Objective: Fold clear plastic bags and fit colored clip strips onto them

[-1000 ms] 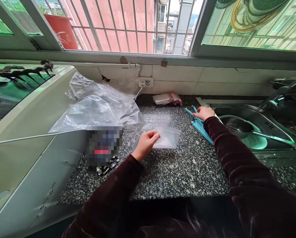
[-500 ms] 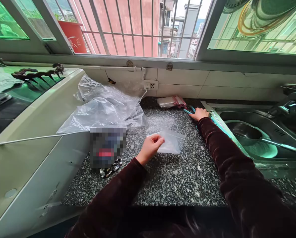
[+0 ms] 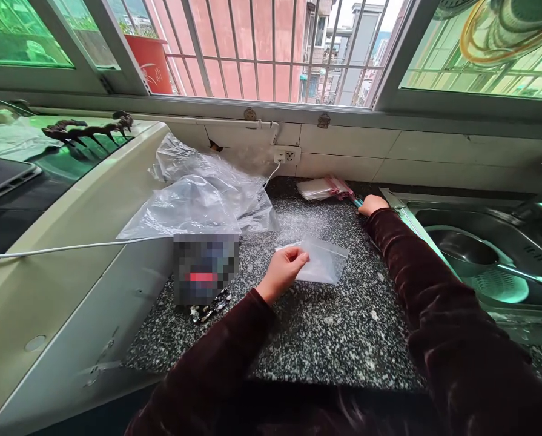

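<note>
My left hand (image 3: 284, 271) is closed, thumb against fingers, on the left edge of a clear zip-lock bag (image 3: 321, 261) over the middle of the counter. The bag looks flat, with its zip edge toward the right. Beside the sink my right hand (image 3: 372, 204) reaches to the back of the counter, its fingers closed around thin teal sticks (image 3: 358, 201). Only the stick ends show, so their kind is unclear. Just left of them lies a stack of clear bags (image 3: 318, 189) with pinkish-red edges.
Large crumpled plastic sheeting (image 3: 198, 200) covers the back left of the speckled counter (image 3: 334, 339). In front of it sits a blurred-out item (image 3: 207, 266). A white cable (image 3: 80, 247) crosses at left. The sink (image 3: 416, 209) holds a pan (image 3: 465, 248) and strainer.
The view has shifted slightly. My right hand has drawn closer around the teal sticks, and less of them shows. My left hand still holds the zip-lock bag.
</note>
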Motion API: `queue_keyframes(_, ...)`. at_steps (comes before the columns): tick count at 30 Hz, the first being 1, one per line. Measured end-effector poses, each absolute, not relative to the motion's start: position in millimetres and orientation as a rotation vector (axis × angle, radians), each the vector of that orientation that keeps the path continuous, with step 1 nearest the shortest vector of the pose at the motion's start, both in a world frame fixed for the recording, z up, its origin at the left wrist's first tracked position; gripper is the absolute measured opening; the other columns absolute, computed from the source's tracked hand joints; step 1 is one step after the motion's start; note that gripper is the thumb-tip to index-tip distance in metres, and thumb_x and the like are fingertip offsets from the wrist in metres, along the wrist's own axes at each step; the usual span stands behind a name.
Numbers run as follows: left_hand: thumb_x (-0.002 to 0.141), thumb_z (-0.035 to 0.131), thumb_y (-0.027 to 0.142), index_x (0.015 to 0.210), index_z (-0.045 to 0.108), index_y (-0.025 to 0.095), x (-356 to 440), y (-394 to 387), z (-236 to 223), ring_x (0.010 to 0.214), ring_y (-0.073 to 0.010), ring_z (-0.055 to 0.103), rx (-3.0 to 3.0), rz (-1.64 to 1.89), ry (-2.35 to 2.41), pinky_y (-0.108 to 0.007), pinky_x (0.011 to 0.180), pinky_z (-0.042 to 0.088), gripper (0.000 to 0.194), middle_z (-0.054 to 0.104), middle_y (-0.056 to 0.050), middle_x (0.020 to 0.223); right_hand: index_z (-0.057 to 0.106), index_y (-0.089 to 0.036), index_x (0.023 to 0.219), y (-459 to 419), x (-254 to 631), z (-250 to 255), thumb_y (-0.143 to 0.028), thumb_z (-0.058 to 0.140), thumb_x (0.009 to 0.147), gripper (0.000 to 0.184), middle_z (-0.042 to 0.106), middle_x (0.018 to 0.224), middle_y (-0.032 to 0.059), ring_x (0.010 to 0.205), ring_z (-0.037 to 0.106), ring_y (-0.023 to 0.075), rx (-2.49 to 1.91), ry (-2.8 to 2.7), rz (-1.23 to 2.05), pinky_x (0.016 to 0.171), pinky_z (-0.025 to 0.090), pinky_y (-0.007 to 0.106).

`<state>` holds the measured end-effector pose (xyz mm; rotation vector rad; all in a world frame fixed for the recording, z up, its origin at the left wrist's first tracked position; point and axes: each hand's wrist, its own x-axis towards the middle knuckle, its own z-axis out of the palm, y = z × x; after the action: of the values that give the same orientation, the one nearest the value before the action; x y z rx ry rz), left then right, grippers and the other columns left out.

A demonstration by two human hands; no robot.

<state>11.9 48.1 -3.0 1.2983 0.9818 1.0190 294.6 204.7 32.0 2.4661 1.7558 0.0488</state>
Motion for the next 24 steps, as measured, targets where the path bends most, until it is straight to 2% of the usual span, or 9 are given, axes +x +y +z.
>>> queue_keyframes(5,0.063,0.063,0.045,0.056,0.054,0.014,12,48,1,0.052,-0.0078,0.035,1.295,1.034,0.988,-0.023,0.051,0.026,0.033,0.045,0.003,0.052,0.07,-0.009,0.096,187,290,49,-0.019,0.057,0.074,0.028,0.07,0.09,0.0163,0.085,0.064,0.0247,2.263,1.973,0.088,0.069,0.044,0.029)
queue_keyframes(8,0.062,0.062,0.045,0.056,0.053,0.014,12,48,1,0.052,-0.0078,0.035,1.296,1.037,0.986,-0.023,0.052,0.026,0.033,0.045,0.003,0.053,0.065,-0.015,0.106,159,277,49,-0.018,0.053,0.076,0.032,0.067,0.102,0.0104,0.094,0.06,0.0206,2.07,2.215,0.103,0.078,0.042,0.026)
queue_keyframes(10,0.062,0.062,0.045,0.055,0.052,0.014,12,48,1,0.052,-0.0076,0.035,1.292,1.047,0.978,-0.023,0.051,0.025,0.033,0.044,0.003,0.052,0.065,-0.016,0.105,136,269,42,-0.016,0.054,0.076,0.031,0.065,0.107,0.0102,0.096,0.059,0.0196,1.958,2.314,0.102,0.079,0.041,0.025)
queue_keyframes(13,0.063,0.063,0.046,0.055,0.052,0.014,12,47,-1,0.052,-0.0076,0.034,1.295,1.063,0.978,-0.022,0.051,0.025,0.035,0.043,0.004,0.051,0.065,-0.016,0.103,103,260,26,-0.014,0.05,0.077,0.03,0.065,0.098,0.0105,0.089,0.058,0.0203,1.679,2.479,0.114,0.075,0.04,0.027)
queue_keyframes(15,0.063,0.064,0.047,0.056,0.053,0.014,13,47,-1,0.052,-0.0077,0.035,1.299,1.066,0.975,-0.022,0.051,0.025,0.035,0.044,0.003,0.051,0.063,-0.016,0.107,88,256,14,-0.011,0.048,0.076,0.035,0.064,0.094,0.0108,0.087,0.056,0.021,1.685,2.522,0.182,0.073,0.038,0.028)
queue_keyframes(20,0.061,0.065,0.047,0.055,0.054,0.014,13,47,0,0.051,-0.0074,0.035,1.293,1.072,0.966,-0.022,0.05,0.025,0.035,0.045,0.004,0.05,0.067,-0.013,0.088,79,241,-7,-0.018,0.049,0.081,0.02,0.063,0.089,0.0149,0.084,0.054,0.023,1.884,2.621,0.182,0.073,0.038,0.031)
queue_keyframes(24,0.062,0.065,0.048,0.055,0.055,0.014,12,49,-1,0.05,-0.0072,0.034,1.294,1.084,0.966,-0.022,0.049,0.025,0.036,0.045,0.004,0.05,0.066,-0.016,0.096,86,230,-17,-0.02,0.049,0.083,0.022,0.063,0.092,0.0113,0.088,0.055,0.021,1.956,2.674,0.111,0.078,0.04,0.029)
